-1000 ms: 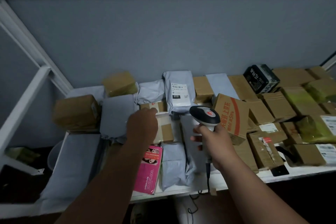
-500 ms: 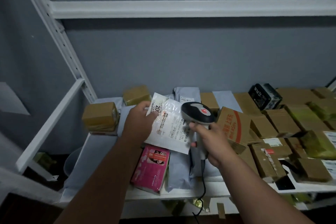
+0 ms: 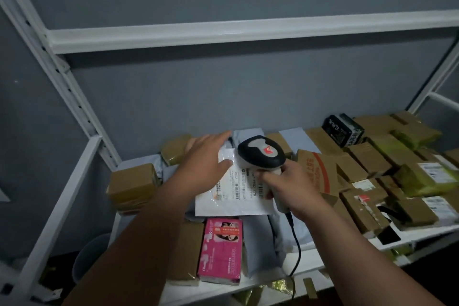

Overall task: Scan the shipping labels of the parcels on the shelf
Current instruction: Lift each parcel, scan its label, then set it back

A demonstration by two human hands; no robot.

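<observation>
Here, left hand (image 3: 207, 156): spread flat, pinning white parcel (image 3: 231, 191) label-up for reading.
Right hand (image 3: 290, 185): wrapped round scanner (image 3: 262, 154), nose aimed down at label.

Brown cartons (image 3: 367, 164) crowd the shelf (image 3: 310, 259) from 12 to 4 o'clock, leaving no floor gap. At 9 o'clock a taped box (image 3: 133, 185) blocks. Above the parcels, under the upper beam (image 3: 248, 32), the air is open.
</observation>
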